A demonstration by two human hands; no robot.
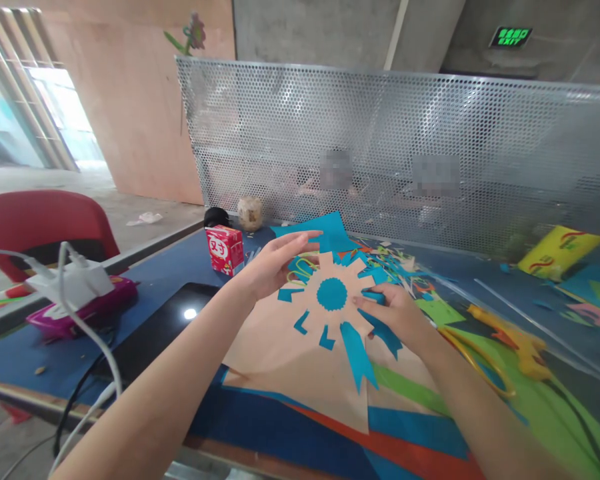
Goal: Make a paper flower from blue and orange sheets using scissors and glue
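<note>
A beige paper piece (pixel 309 301) with flaps cut around its edge carries a blue scalloped disc (pixel 333 294) at its middle. Blue pieces show around its rim, and two blue ribbon tails (pixel 359 355) with notched ends hang below. My right hand (pixel 394 312) grips its right side, thumb on top and the other fingers partly hidden beneath. At the upper left, my left hand (pixel 286 259) has its fingers stretched out beside the paper; whether they touch it I cannot tell. Underneath lies a large beige sheet (pixel 260 343) on coloured sheets.
To the right lie a yellow glue gun (pixel 517 340), scissors with yellow handles (pixel 485 373) and a yellow packet (pixel 560 253). Paper scraps (pixel 405 263) cover the back. At left are a red carton (pixel 224 250), a black tablet (pixel 150 333) and a magenta case (pixel 85 310) with chargers.
</note>
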